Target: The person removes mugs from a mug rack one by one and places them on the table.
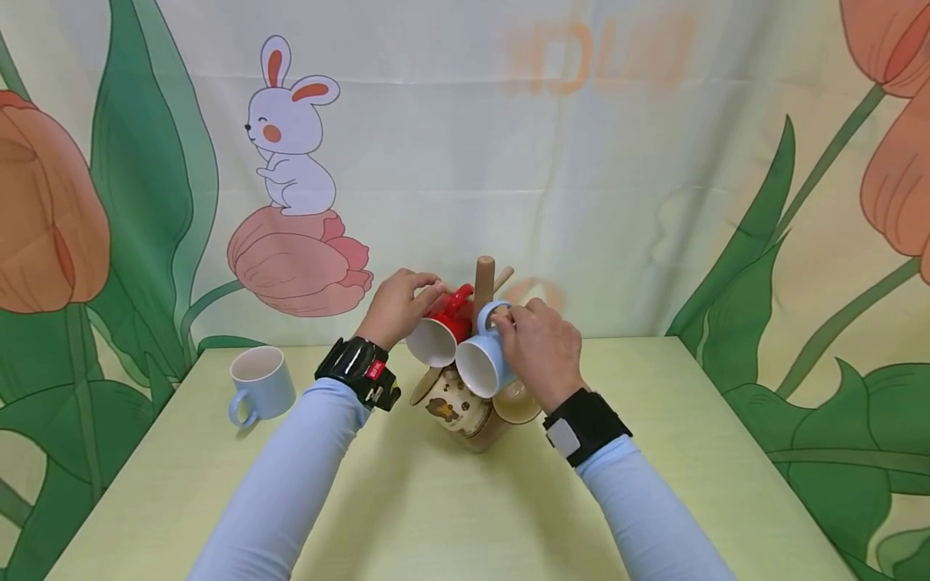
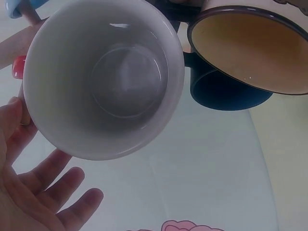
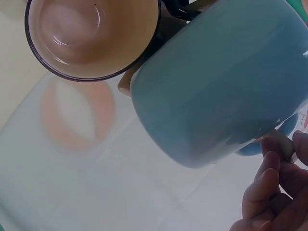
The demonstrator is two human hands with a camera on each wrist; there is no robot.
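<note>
A wooden mug rack [image 1: 484, 278] stands near the table's back edge with several mugs on it. My left hand [image 1: 400, 307] is beside the red mug [image 1: 456, 323]; its thumb and index finger pinch the end of that mug's wooden peg [image 2: 24, 113], the other fingers spread. The red mug's white inside faces the left wrist camera. My right hand [image 1: 543, 351] is at the handle of a light blue mug [image 1: 497, 359], pinching the tip of a peg [image 3: 285, 145] there. Below hang a cream mug with a brown picture [image 1: 454, 403] and a beige-lined mug [image 1: 517, 405].
A second light blue mug [image 1: 263, 386] stands upright on the pale yellow table [image 1: 436, 516], left of my left forearm. A dark blue mug [image 2: 231, 94] shows behind the cream one in the left wrist view. A printed cloth [image 1: 436, 161] hangs behind the table.
</note>
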